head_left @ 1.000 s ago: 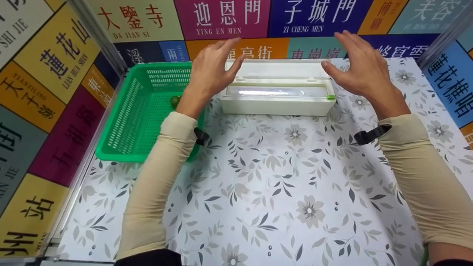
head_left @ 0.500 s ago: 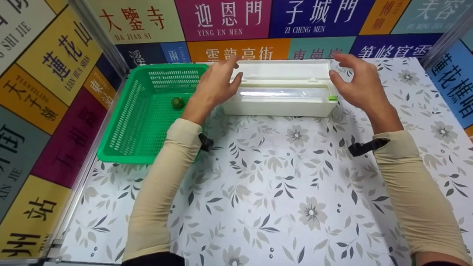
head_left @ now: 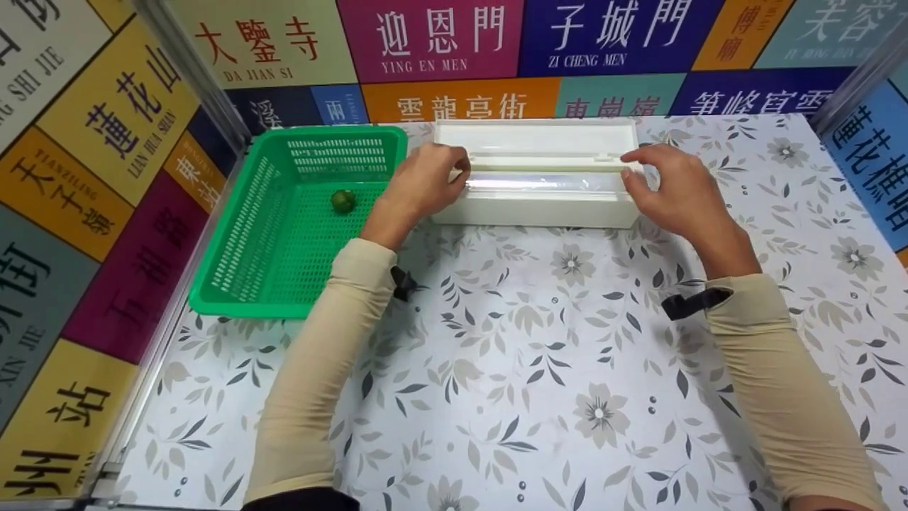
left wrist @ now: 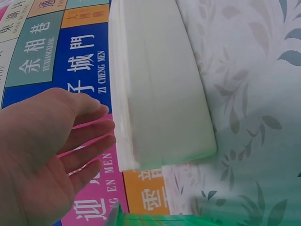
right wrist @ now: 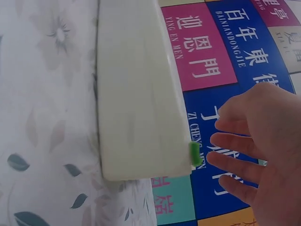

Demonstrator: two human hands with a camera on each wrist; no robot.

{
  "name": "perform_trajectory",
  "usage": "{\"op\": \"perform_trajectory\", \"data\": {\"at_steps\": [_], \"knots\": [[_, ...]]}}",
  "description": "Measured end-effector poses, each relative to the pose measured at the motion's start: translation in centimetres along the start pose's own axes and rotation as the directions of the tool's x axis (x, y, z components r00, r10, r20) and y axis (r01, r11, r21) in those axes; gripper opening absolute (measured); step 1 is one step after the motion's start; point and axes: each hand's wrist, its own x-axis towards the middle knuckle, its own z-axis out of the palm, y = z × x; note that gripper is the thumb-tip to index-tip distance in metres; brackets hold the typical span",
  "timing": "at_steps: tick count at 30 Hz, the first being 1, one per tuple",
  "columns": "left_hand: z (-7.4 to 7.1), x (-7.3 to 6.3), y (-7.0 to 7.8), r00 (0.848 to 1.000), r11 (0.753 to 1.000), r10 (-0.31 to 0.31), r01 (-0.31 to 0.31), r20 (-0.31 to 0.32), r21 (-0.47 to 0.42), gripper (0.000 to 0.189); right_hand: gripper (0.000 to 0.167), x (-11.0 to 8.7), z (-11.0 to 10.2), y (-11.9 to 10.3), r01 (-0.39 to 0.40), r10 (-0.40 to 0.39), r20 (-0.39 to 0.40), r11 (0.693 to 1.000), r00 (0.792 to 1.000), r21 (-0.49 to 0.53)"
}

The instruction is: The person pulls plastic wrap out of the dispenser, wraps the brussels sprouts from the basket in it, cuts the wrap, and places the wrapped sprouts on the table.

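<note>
A white cling film box [head_left: 539, 211] stands at the back of the table with its lid [head_left: 537, 136] raised behind it. A roll of clear film [head_left: 543, 182] lies inside. At the box's left end is my left hand [head_left: 418, 181], fingers loosely bent over the film's end in the head view. My right hand [head_left: 681, 188] reaches over the right end, thumb and index finger spread apart. In both wrist views the fingers stand beside the box [left wrist: 164, 89] with nothing between them. A green slider [right wrist: 194, 153] shows at the box's right end in the right wrist view.
A green plastic basket [head_left: 245, 310] stands left of the box, close to my left forearm. Inside it lies a small round green fruit [head_left: 343, 201]. Panels with large characters [head_left: 440, 35] rise behind the table. A flower-patterned cloth [head_left: 511, 341] covers the tabletop.
Both hands have come down and closer together, from above the box to its two ends. The fruit in the basket, earlier partly hidden by the left arm, now shows fully.
</note>
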Motion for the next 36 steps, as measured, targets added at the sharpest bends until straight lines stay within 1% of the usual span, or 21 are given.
{"op": "perform_trajectory", "data": {"at_steps": [4,6,13,18,24,28,32,36], "knots": [[0.2,-0.1,-0.5,1.000,1.000,0.012,-0.012,0.007,-0.004,0.024,0.035,-0.4,0.8,0.5,0.028,-0.027,0.009,0.998,1.000,-0.058],[0.2,-0.2,-0.7,1.000,1.000,0.013,-0.013,0.006,-0.007,0.024,0.034,-0.5,1.0,0.7,0.035,-0.034,0.012,0.998,0.999,-0.058],[0.3,-0.4,-1.2,0.999,1.000,-0.029,0.029,0.046,0.009,0.026,0.035,-0.8,1.6,1.2,-0.005,0.008,0.072,0.999,0.997,-0.032],[0.4,-0.4,-1.1,0.997,0.999,-0.036,0.034,0.075,0.032,0.029,0.036,-1.0,1.8,1.6,-0.008,0.009,0.054,1.000,0.999,-0.017],[0.3,-0.2,-0.9,0.996,0.999,-0.029,0.025,0.080,0.046,0.030,0.038,-1.1,1.9,2.0,-0.012,0.012,0.033,1.000,0.999,-0.019],[0.1,-0.1,-1.0,0.996,0.998,-0.019,0.015,0.086,0.054,0.029,0.039,-0.9,2.0,2.2,0.009,-0.008,0.031,1.000,0.999,-0.020],[0.0,0.1,-1.1,0.994,0.996,-0.015,0.005,0.111,0.089,0.030,0.041,-0.9,2.4,2.2,0.024,-0.024,0.034,1.000,0.999,-0.007],[-0.2,0.4,-1.0,0.991,0.993,-0.014,-0.001,0.135,0.114,0.029,0.043,-0.8,2.6,2.3,0.007,-0.007,0.034,1.000,0.999,0.002]]}}
